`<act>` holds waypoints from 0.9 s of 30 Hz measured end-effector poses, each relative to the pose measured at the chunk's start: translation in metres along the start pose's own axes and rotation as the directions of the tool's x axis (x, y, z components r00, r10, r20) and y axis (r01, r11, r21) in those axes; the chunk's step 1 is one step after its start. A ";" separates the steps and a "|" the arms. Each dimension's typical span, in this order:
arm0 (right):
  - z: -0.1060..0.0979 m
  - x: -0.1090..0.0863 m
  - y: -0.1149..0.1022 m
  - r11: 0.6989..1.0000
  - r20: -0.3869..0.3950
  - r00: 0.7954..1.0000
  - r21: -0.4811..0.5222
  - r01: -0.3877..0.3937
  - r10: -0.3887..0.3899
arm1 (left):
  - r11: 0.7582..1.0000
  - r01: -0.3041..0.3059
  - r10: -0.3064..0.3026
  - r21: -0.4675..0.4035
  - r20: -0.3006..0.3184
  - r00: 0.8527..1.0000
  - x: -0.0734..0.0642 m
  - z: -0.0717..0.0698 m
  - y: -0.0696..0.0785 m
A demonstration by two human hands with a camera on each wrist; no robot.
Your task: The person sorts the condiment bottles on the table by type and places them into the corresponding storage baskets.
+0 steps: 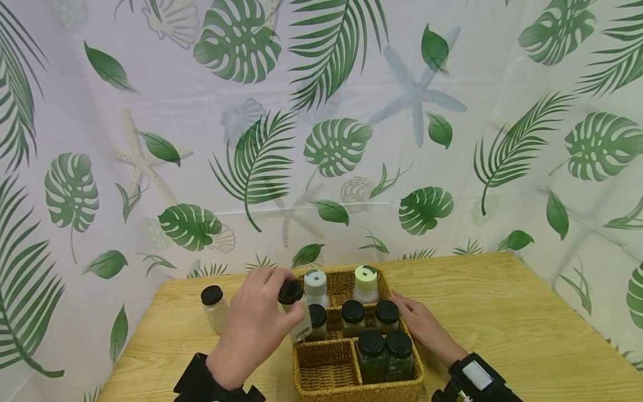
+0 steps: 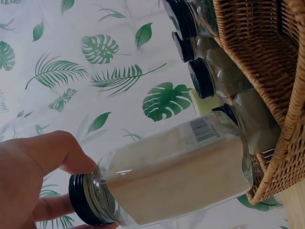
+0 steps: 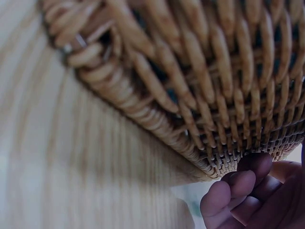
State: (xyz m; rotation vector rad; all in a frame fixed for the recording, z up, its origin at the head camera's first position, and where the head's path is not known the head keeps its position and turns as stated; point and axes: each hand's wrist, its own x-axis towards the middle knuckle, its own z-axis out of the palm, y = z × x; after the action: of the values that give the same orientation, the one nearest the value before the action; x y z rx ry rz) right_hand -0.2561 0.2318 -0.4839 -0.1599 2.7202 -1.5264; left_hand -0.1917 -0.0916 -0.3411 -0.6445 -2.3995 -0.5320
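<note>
My left hand grips a clear glass jar by its black lid, fingers and thumb around it. The jar holds pale beige contents and has a barcode label near its base. It hangs tilted over the left rim of a woven basket, overlapping a black-lidded jar in the middle row. Against the basket's right outer wall rests my right hand, its fingers loosely bent beside the weave in the right wrist view.
Another black-lidded jar stands on the wooden table left of the basket. White-lidded and yellow-lidded containers occupy the back compartment. Two black-lidded jars fill the front right one. A leaf-print cloth hangs behind.
</note>
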 end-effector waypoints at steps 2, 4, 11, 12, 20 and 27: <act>0.000 0.000 0.000 1.000 0.002 1.000 0.004 0.003 -0.003 | 1.000 0.003 -0.003 -0.008 0.004 1.000 0.000 -0.001 0.002; 0.000 0.000 0.000 1.000 0.003 1.000 0.004 0.011 -0.011 | 1.000 0.007 -0.007 -0.011 0.007 1.000 0.000 -0.002 0.004; 0.000 0.000 0.000 1.000 0.007 1.000 0.005 0.022 -0.022 | 1.000 0.012 -0.012 -0.017 0.039 0.999 -0.003 -0.006 0.012; 0.000 0.000 0.000 1.000 0.007 1.000 0.005 0.022 -0.022 | 1.000 0.011 -0.010 -0.020 0.038 0.999 -0.003 -0.007 0.014; 0.000 0.001 0.001 1.000 0.004 1.000 -0.011 0.018 -0.018 | 0.998 -0.016 0.019 -0.057 0.049 0.999 -0.004 -0.004 0.023; 0.000 0.001 0.001 1.000 0.004 1.000 -0.007 0.019 -0.019 | 0.994 -0.043 0.055 -0.100 0.114 0.992 -0.005 0.000 0.030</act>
State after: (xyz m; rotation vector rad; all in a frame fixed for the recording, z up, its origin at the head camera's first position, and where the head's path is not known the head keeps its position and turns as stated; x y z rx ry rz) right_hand -0.2567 0.2324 -0.4852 -0.1886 2.7288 -1.5201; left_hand -0.1718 -0.0691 -0.3379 -0.7950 -2.4718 -0.6090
